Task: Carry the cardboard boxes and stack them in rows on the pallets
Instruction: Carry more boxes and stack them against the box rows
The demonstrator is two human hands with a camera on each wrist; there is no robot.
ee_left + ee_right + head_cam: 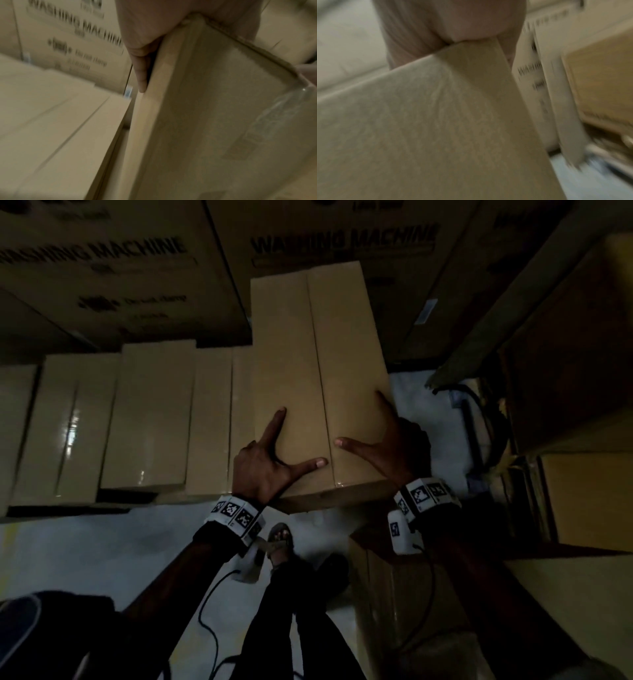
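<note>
A long plain cardboard box (318, 371) with a taped centre seam runs away from me, raised a little above the row of similar boxes (147, 419) on its left. My left hand (263, 463) grips its near left corner, forefinger and thumb spread on top and the other fingers (140, 67) down the left side of the box (205, 108). My right hand (394, 446) clasps the near right corner, thumb on top. Up close the right palm (445, 20) wraps the corner of the box (436, 128). The pallet is hidden.
Large cartons printed WASHING MACHINE (102, 268) stand behind the row. More brown boxes (575, 371) are stacked at the right, with dark cables (479, 422) beside them. Pale floor (85, 549) lies below, with my sandalled foot (279, 542) under the box's near end.
</note>
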